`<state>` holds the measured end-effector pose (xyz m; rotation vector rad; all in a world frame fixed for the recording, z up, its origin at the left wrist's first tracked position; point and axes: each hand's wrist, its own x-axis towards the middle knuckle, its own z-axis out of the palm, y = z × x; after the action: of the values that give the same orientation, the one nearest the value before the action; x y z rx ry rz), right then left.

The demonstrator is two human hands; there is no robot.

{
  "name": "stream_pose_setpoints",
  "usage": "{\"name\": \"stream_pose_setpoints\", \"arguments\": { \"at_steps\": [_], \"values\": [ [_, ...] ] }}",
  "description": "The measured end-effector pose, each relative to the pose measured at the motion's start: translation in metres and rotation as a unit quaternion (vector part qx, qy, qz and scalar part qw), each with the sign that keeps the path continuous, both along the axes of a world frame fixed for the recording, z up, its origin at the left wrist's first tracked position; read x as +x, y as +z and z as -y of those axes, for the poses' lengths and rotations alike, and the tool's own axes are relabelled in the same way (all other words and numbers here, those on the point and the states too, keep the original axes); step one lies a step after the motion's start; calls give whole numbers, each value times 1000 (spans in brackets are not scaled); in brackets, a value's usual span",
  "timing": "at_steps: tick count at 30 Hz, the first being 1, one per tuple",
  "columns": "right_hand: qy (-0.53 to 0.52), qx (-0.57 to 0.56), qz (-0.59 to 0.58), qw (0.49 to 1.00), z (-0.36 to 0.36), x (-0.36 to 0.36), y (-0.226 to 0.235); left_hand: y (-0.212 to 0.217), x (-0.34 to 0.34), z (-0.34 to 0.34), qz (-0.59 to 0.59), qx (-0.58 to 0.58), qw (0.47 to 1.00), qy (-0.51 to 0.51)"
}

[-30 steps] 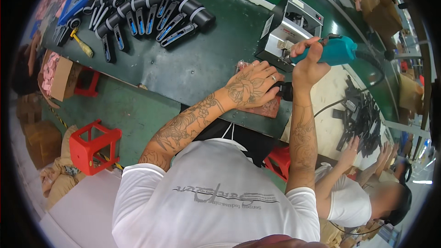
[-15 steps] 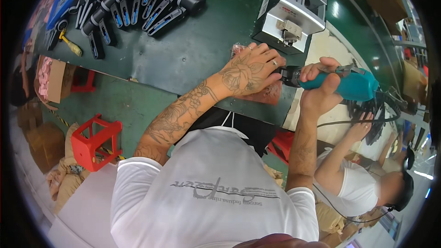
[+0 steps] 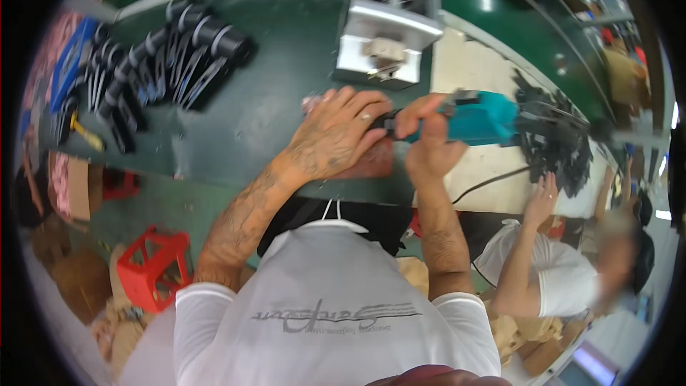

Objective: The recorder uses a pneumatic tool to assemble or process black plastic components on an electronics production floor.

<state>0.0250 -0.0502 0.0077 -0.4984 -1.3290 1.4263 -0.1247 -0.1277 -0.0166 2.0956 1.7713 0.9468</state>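
Note:
My right hand is wrapped around a teal corded power tool, held level with its black nose pointing left. My left hand lies across a reddish flat pad on the green bench. Its thumb and forefinger close around a small black part at the tool's nose. What kind of part it is, and whether it touches the nose, is hidden by the fingers and blur.
A silver-grey machine stands just beyond my hands. Long black pieces and a yellow-handled tool lie at the left. Dark strips are heaped at the right, near a co-worker's hand. A red stool stands lower left.
The whole view has swung, so bench, machine and hands sit farther left in the picture, with more blur. My hands keep much the same hold on the tool and black part.

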Motion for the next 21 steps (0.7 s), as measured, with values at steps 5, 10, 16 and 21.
{"name": "stream_pose_setpoints", "arguments": {
  "at_steps": [5,10,16,21],
  "values": [
    [-10,-37,22,999,-2,6,1,3,2,2,-15,-14,1000,-9],
    [-136,-8,-51,989,-28,31,40,7,18,6,-68,96,992,-52],
    [-293,92,-66,949,-93,21,47,19,16,47,-78,23,996,32],
    [-286,131,105,943,-131,40,6,18,-16,58,104,60,969,215]
  ]
}}
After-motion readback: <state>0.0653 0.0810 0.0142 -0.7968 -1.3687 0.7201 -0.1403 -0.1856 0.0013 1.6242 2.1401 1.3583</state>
